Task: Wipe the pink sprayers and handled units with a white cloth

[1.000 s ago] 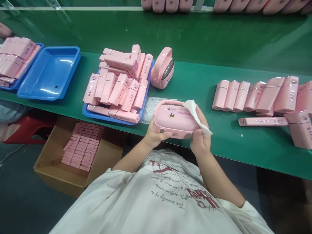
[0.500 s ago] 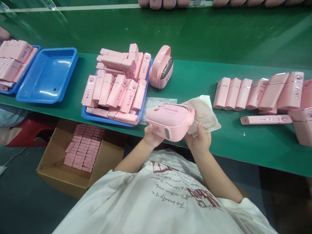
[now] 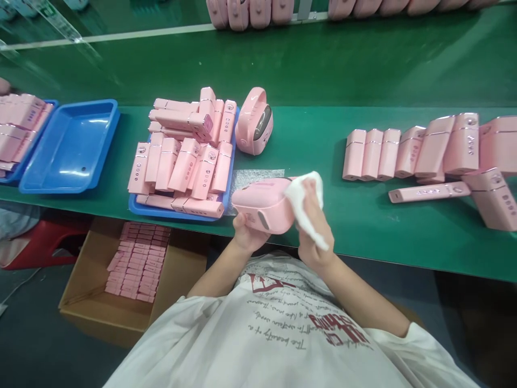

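Observation:
A rounded pink device (image 3: 262, 203) with a grey oval on its side is held up over the front edge of the green bench. My left hand (image 3: 247, 235) grips it from below at its left end. In my right hand (image 3: 317, 237) is a white cloth (image 3: 304, 199), pressed against the right end of the device and covering that end. Behind them stands a similar pink device (image 3: 253, 123) with a looped handle and a dark front panel. Bubble wrap (image 3: 255, 175) lies partly hidden under the held device.
Left of my hands, a blue tray (image 3: 181, 214) is heaped with pink bar-shaped units. Farther left sits another blue tray (image 3: 67, 151). Several pink bars (image 3: 390, 153) stand at the right. Below the bench, a cardboard box (image 3: 100, 318) holds packed pink pieces beside a red stool (image 3: 40, 248).
The white cloth has gone from spread open beside the device to bunched against its right end under my right hand. The camera view has shifted slightly.

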Demonstrator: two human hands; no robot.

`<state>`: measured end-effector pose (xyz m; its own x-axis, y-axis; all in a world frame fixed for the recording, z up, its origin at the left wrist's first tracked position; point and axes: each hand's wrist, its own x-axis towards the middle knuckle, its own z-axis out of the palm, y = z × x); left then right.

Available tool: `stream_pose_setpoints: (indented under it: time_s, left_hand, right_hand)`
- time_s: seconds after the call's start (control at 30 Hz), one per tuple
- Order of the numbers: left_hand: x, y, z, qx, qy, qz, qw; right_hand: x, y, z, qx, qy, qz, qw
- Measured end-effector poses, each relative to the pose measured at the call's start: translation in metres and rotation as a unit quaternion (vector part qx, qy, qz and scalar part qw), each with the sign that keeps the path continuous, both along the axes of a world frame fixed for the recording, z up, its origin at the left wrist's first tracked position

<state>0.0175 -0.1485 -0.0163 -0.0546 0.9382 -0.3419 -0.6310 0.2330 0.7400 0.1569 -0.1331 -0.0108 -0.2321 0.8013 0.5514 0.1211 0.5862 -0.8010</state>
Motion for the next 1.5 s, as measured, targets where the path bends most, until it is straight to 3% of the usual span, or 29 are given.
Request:
stream_pose_setpoints:
  time_s: [0.07, 0.13, 0.2, 0.27, 0.33, 0.43, 0.5, 0.6, 0.7, 0.87, 1.0, 1.17, 1.3, 1.5]
  left_hand:
    - [0.001, 0.001, -0.003, 0.014, -0.014, 0.013, 1.0]
    - [0.0, 0.002, -0.006, 0.014, -0.015, 0.022, 1.0]
    - [-0.002, 0.003, -0.007, 0.012, 0.008, 0.037, 0.999]
    - [-0.004, 0.004, -0.007, 0.015, 0.046, 0.033, 0.998]
    - [-0.005, 0.006, -0.005, 0.038, 0.095, 0.008, 0.995]
    - [-0.002, 0.018, 0.005, 0.135, 0.202, -0.009, 0.97]
    - [0.004, 0.037, 0.013, 0.221, 0.304, 0.001, 0.927]
    - [0.018, 0.08, 0.028, 0.311, 0.467, 0.002, 0.828]
    - [0.038, 0.133, 0.043, 0.307, 0.591, -0.021, 0.746]
    - [0.063, 0.219, 0.063, 0.203, 0.712, -0.058, 0.67]
    - [0.067, 0.272, 0.066, 0.154, 0.769, -0.049, 0.619]
    - [0.061, 0.305, 0.052, 0.059, 0.786, -0.023, 0.615]
    - [0.055, 0.309, 0.04, 0.048, 0.785, -0.043, 0.617]
    - [0.051, 0.304, 0.04, 0.066, 0.762, -0.082, 0.639]
  right_hand:
    - [0.006, 0.0, 0.008, 0.11, -0.041, 0.043, 0.992]
    - [0.018, 0.007, 0.017, 0.137, -0.058, 0.051, 0.988]
    - [0.035, 0.023, 0.027, 0.075, -0.105, 0.002, 0.992]
    - [0.055, 0.045, 0.035, -0.043, -0.214, -0.072, 0.973]
    - [0.072, 0.067, 0.041, -0.131, -0.352, -0.151, 0.914]
    - [0.082, 0.089, 0.045, -0.186, -0.522, -0.225, 0.801]
    - [0.079, 0.097, 0.045, -0.213, -0.59, -0.226, 0.746]
    - [0.068, 0.102, 0.045, -0.232, -0.616, -0.236, 0.715]
    - [0.06, 0.103, 0.045, -0.251, -0.598, -0.261, 0.715]
    - [0.064, 0.1, 0.041, -0.259, -0.59, -0.249, 0.723]
    - [0.071, 0.102, 0.037, -0.259, -0.582, -0.223, 0.738]
    - [0.075, 0.107, 0.038, -0.257, -0.561, -0.199, 0.761]
    - [0.078, 0.106, 0.035, -0.233, -0.538, -0.191, 0.787]
    - [0.085, 0.105, 0.019, -0.127, -0.452, -0.232, 0.852]
